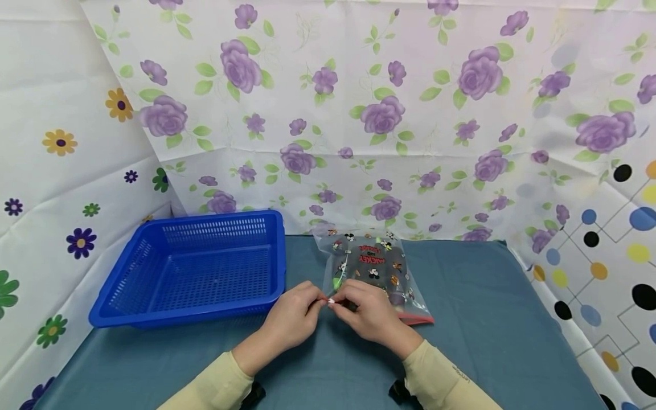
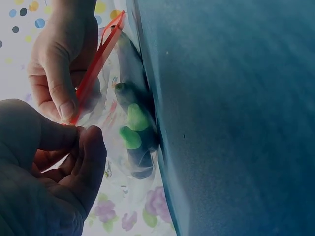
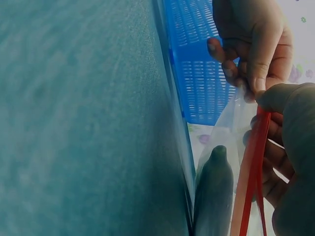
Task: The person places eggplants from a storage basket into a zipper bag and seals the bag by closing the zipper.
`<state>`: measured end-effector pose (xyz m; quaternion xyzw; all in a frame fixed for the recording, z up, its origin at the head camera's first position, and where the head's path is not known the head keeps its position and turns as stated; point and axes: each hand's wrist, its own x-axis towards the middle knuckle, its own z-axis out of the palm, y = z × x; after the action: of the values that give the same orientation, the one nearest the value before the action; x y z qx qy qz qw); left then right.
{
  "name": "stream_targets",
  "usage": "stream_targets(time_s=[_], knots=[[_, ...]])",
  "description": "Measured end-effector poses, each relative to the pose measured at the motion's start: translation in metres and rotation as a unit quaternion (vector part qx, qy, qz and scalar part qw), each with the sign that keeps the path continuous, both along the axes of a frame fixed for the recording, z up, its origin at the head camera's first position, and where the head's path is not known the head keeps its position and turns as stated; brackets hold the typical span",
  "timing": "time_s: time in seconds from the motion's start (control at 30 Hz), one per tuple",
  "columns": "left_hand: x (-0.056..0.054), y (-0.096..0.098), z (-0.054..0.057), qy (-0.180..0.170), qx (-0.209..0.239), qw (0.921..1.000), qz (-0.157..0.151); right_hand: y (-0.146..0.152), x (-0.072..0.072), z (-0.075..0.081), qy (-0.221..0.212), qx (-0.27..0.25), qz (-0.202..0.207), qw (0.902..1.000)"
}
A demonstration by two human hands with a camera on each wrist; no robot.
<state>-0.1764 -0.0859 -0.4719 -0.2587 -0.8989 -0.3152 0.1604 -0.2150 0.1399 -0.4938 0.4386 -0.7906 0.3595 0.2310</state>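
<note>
A clear zip bag (image 1: 371,267) printed with cartoon figures and red lettering lies on the table. Its red zip strip (image 2: 96,71) runs along the edge nearest the person. At the left corner of that strip, my left hand (image 1: 292,318) pinches the bag between thumb and fingers. Close beside it, my right hand (image 1: 371,314) pinches the strip, the two sets of fingertips almost touching. Inside the bag are dark, long rounded things, one with a narrow tip (image 3: 214,189), and bright green pieces (image 2: 138,117). Their kind is unclear through the plastic.
To the left of the bag stands a blue plastic basket (image 1: 187,310) with perforated walls. A blue-green cloth (image 1: 476,324) covers the table. Flowered sheeting (image 1: 328,125) hangs behind, with patterned sheets at both sides.
</note>
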Motion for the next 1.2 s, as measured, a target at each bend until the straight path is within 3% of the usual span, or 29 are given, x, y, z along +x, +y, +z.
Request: stream_targets(time_s=[0.43, 1.2], knots=[[0.001, 0.002, 0.0, 0.024, 0.013, 0.9996, 0.006, 0.003, 0.003, 0.003, 0.019, 0.023, -0.025, 0.9992], [0.005, 0.005, 0.003, 0.024, 0.025, 0.9991, 0.023, 0.021, 0.007, 0.001, 0.017, 0.049, -0.045, 0.9976]])
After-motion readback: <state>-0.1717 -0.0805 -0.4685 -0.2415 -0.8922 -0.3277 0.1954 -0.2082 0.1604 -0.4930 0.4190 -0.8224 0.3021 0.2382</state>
